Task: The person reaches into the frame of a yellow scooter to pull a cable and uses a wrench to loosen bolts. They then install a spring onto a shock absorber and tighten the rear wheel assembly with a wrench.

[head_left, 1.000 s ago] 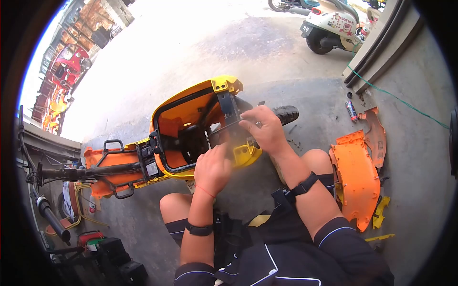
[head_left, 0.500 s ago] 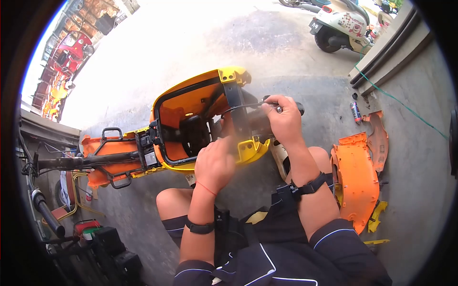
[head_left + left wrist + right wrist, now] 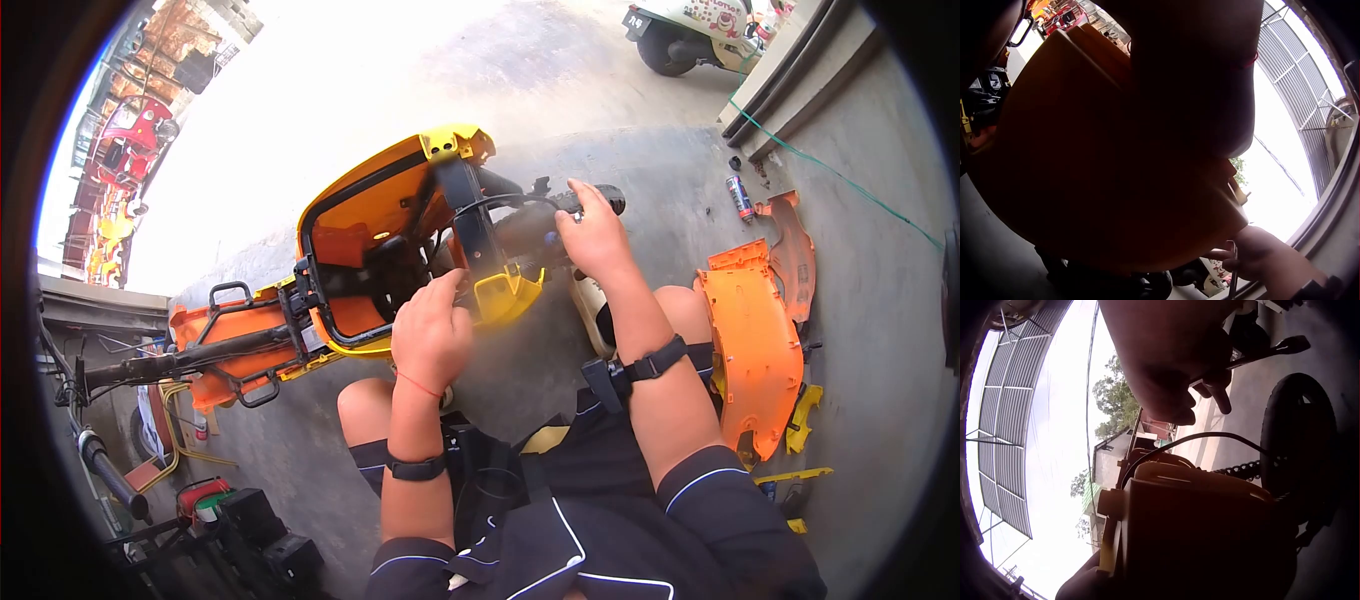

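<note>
A yellow scooter body shell (image 3: pixel 510 297) with an orange inside stands open before me, a black crossbar (image 3: pixel 466 215) across its end. My left hand (image 3: pixel 432 325) lies at the shell's near edge, its back towards the head camera; most of its fingers are hidden beyond the rim. A black cable (image 3: pixel 520 197) arcs over the crossbar towards the rear wheel (image 3: pixel 608 200). Near the cable's outer end, my right hand (image 3: pixel 598 235) has its thumb and forefinger apart. In the right wrist view that hand grips a slim metal tool (image 3: pixel 1266 356) with a flattened end.
Orange panels (image 3: pixel 752 340) and yellow pieces (image 3: pixel 803 420) lie on the floor at right, near a spray can (image 3: pixel 739 198). A white scooter (image 3: pixel 690 30) stands beyond. At left are a black handlebar grip (image 3: pixel 115 475) and dark boxes (image 3: pixel 265 535).
My right hand, which pinched the cable's end, has let it go, and its thumb and forefinger have spread. The cable now curves over the crossbar. My left hand has shifted slightly left.
</note>
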A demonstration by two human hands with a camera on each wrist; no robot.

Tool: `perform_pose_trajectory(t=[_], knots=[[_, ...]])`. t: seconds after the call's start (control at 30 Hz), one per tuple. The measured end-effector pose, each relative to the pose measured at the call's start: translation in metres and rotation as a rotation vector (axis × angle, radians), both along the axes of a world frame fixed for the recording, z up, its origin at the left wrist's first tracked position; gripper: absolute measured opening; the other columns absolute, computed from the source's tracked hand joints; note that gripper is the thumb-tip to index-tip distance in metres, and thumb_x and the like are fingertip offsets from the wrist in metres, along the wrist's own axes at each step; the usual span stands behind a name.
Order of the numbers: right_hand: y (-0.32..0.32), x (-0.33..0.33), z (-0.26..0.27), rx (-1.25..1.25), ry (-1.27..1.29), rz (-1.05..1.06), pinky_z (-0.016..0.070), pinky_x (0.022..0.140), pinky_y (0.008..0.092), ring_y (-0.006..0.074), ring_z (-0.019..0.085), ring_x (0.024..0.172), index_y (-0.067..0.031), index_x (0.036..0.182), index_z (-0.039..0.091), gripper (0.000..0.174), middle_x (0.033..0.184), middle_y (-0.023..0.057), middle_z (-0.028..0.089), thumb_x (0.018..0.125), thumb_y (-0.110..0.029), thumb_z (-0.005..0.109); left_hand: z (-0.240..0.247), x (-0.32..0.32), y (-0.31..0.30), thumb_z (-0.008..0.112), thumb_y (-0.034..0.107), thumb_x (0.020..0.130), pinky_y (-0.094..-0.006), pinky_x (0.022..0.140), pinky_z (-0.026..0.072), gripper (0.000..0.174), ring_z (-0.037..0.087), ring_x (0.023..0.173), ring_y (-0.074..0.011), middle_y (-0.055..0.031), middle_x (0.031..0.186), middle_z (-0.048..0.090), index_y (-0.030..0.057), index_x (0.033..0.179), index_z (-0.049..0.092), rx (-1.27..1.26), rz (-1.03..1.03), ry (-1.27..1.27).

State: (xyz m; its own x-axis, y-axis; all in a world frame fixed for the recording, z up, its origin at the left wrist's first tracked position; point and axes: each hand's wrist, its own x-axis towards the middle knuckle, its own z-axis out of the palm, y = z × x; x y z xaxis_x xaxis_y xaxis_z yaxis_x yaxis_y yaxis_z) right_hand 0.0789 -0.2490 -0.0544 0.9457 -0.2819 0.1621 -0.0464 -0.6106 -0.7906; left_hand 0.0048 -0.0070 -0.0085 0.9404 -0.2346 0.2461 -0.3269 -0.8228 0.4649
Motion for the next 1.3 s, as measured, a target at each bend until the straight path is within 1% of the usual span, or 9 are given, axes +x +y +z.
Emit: perform_pose_trajectory(t=[0.2,0.37,0.43,0.53,0.7,0.83,0.93,1.17,1.3], knots=[[-0.012,-0.015,0.037,0.079,0.291,0.145,0.0511,0.097,0.0434,0.0367,0.066,0.111,-0.0013,0.12,0.067,0.037,0.118,0.02,0.07,0.093,-0.025,0.061,0.007,-0.002,-0.005,0.054,0.018,0.093,-0.0425,0.084,0.05,0.031,0.065,0.097,-0.0314,-0.0113,0.105,0.07,0.0061,0.12,0.065,0.007,0.02,0.037],[-0.01,-0.027,0.044,-0.114,0.469,0.295,0.0522,0.093,0.0406,0.0348,0.068,0.105,-0.0028,0.119,0.068,0.034,0.112,0.0208,0.071,0.095,-0.026,0.061,0.011,-0.004,0.0,0.051,0.042,0.103,-0.0436,0.091,0.0494,0.049,0.064,0.105,-0.0385,-0.0199,0.116,0.067,-0.0002,0.125,0.062,0.06,-0.106,0.011],[-0.01,-0.029,0.044,-0.096,0.473,0.292,0.0524,0.092,0.0408,0.0365,0.068,0.103,-0.0023,0.117,0.068,0.032,0.112,0.0215,0.07,0.095,-0.025,0.06,0.008,-0.003,0.0,0.054,0.042,0.101,-0.0429,0.093,0.0484,0.049,0.063,0.108,-0.0361,-0.0181,0.118,0.067,0.0004,0.125,0.062,0.075,-0.106,-0.021],[-0.009,-0.025,0.042,0.052,0.441,0.27,0.0531,0.088,0.0385,0.0316,0.07,0.099,-0.0014,0.117,0.067,0.03,0.108,0.0192,0.072,0.097,-0.022,0.058,0.005,-0.002,-0.001,0.059,0.042,0.097,-0.0423,0.093,0.0473,0.048,0.063,0.108,-0.0341,-0.0156,0.119,0.067,0.0017,0.123,0.063,0.09,-0.089,-0.078],[-0.008,-0.021,0.044,0.489,0.291,0.282,0.0497,0.072,0.0264,0.0107,0.064,0.081,-0.003,0.121,0.066,0.027,0.097,0.0068,0.071,0.104,-0.021,0.054,0.0,-0.003,-0.002,0.066,0.041,0.093,-0.0423,0.088,0.0475,0.04,0.062,0.098,-0.0339,-0.0133,0.107,0.066,0.0043,0.109,0.064,0.005,-0.038,-0.103],[-0.01,-0.012,0.042,0.742,0.218,0.155,0.0517,0.07,0.0286,0.0121,0.063,0.077,-0.0021,0.113,0.066,0.032,0.093,0.0062,0.07,0.106,-0.03,0.051,0.003,-0.001,-0.003,0.069,0.037,0.091,-0.0413,0.079,0.0457,0.03,0.059,0.088,-0.0298,-0.009,0.093,0.063,0.007,0.091,0.064,0.016,-0.089,-0.125],[-0.015,-0.001,0.036,1.173,0.095,-0.036,0.0526,0.072,0.0285,0.0129,0.061,0.074,-0.0015,0.105,0.062,0.045,0.093,0.0114,0.07,0.11,-0.041,0.041,0.008,0.001,-0.002,0.069,0.034,0.089,-0.0401,0.078,0.0453,0.027,0.059,0.087,-0.0288,-0.0052,0.086,0.063,0.0085,0.082,0.066,0.044,-0.162,-0.088],[-0.01,0.006,0.013,1.031,0.187,-0.082,0.0506,0.074,0.0313,0.0178,0.063,0.077,-0.0069,0.089,0.058,0.049,0.087,0.0139,0.07,0.109,-0.047,0.038,0.012,0.002,0.005,0.076,0.031,0.08,-0.0413,0.079,0.0453,0.025,0.06,0.088,-0.0278,-0.0041,0.087,0.063,0.0078,0.085,0.068,-0.007,-0.223,0.009],[-0.012,0.013,0.005,1.077,0.348,-0.061,0.0503,0.064,0.0303,0.021,0.065,0.076,-0.0097,0.081,0.054,0.052,0.081,0.0125,0.067,0.108,-0.051,0.039,0.013,-0.001,0.001,0.081,0.023,0.071,-0.0411,0.079,0.045,0.021,0.059,0.086,-0.0269,-0.0032,0.081,0.061,0.0087,0.081,0.068,-0.057,-0.187,-0.011]])
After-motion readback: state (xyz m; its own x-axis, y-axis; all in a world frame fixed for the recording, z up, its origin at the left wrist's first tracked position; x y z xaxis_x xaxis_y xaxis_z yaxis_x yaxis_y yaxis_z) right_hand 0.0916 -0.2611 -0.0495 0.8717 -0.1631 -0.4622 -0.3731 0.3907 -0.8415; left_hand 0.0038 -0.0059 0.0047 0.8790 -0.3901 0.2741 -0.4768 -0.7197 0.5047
